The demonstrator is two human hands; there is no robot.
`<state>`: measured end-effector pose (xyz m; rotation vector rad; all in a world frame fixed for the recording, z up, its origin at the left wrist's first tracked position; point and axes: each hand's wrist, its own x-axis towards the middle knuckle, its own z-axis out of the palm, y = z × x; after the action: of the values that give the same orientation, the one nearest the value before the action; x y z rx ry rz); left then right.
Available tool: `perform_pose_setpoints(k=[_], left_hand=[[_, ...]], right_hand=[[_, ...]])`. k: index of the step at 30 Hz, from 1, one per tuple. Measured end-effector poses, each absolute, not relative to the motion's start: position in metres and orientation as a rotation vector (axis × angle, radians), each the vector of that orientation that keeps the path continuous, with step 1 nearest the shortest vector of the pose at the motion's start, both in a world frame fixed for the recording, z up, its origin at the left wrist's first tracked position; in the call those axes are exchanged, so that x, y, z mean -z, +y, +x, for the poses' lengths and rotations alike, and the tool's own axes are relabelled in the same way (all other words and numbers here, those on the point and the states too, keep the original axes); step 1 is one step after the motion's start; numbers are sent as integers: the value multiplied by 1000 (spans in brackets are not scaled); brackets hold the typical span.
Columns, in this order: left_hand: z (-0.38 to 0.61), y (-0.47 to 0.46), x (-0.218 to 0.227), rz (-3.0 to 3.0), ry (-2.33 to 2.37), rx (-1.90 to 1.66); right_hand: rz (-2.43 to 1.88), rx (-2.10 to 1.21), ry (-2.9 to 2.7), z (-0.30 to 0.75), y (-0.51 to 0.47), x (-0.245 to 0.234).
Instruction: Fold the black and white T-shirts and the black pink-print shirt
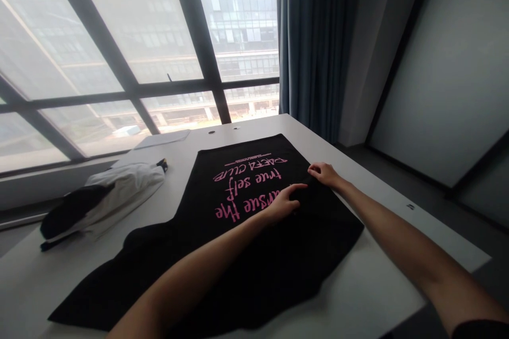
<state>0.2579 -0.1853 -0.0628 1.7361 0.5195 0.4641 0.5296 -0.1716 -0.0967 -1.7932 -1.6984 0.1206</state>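
A black T-shirt (246, 243) with pink lettering lies spread flat on a white table (382, 286). My left hand (284, 202) rests flat on the shirt over the lettering, fingers stretched out toward the right. My right hand (324, 174) is at the shirt's right edge, fingers curled and pinching the black fabric there. Both forearms reach in from the bottom of the view.
A pile of folded white and black clothes (99, 198) lies at the table's left. A white sheet (163, 139) sits near the far edge by the large window (119, 53). A blue curtain (314, 37) hangs at the right; the table's right edge drops to dark floor.
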Motion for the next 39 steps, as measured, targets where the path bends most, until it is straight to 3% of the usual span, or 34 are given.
perform_pose_setpoints(k=[7, 13, 21, 23, 26, 28, 30, 36, 39], left_hand=[[253, -200, 59, 2533, 736, -720], [248, -215, 54, 2685, 99, -361], [247, -214, 58, 2800, -20, -148], [247, -214, 58, 2826, -15, -142], [247, -214, 58, 2843, -12, -155], [248, -214, 59, 2851, -15, -158], [248, -214, 60, 2856, -20, -158], [247, -214, 60, 2850, -31, -167], [247, -213, 59, 2848, -26, -168]], right_hand=[[-1807, -62, -1733, 528, -174, 94], [-1674, -155, -1773, 531, -178, 96], [-1347, -434, -1105, 538, -177, 74], [-1234, -734, -1157, 536, -187, 64], [-972, -1487, -1201, 528, -202, 55], [-907, -1745, -1106, 525, -204, 58], [-916, -1690, -940, 526, -199, 66], [-1172, -772, -757, 546, -176, 84], [-1212, -588, -848, 545, -177, 82]])
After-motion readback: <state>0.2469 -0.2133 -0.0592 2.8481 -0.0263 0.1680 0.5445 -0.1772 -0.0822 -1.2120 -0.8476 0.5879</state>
